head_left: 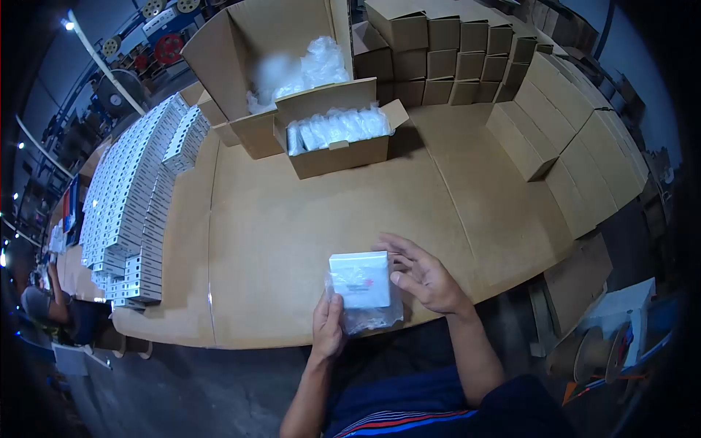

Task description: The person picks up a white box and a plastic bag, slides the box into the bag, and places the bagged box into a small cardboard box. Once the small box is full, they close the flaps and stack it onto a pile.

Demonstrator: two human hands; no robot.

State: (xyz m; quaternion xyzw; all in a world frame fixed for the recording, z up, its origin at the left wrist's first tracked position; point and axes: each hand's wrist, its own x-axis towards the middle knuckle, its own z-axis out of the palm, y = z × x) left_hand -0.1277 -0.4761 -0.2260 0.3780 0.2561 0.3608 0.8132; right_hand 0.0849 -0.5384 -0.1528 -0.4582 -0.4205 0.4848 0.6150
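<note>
Brown flat tabletop point(314, 212) spreads beneath a loosely open right hand point(431, 285) and a left hand point(328, 328) pinching, near the front edge, a white, squarish, pink-marked packet point(358, 281) in crinkled clear plastic point(369, 320).

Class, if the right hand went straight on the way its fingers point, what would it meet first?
Probably the white packet in its clear bag, held in the left hand. The right hand has its fingertips near the packet's upper right corner, but depth is unclear; they might pass over it.
</note>
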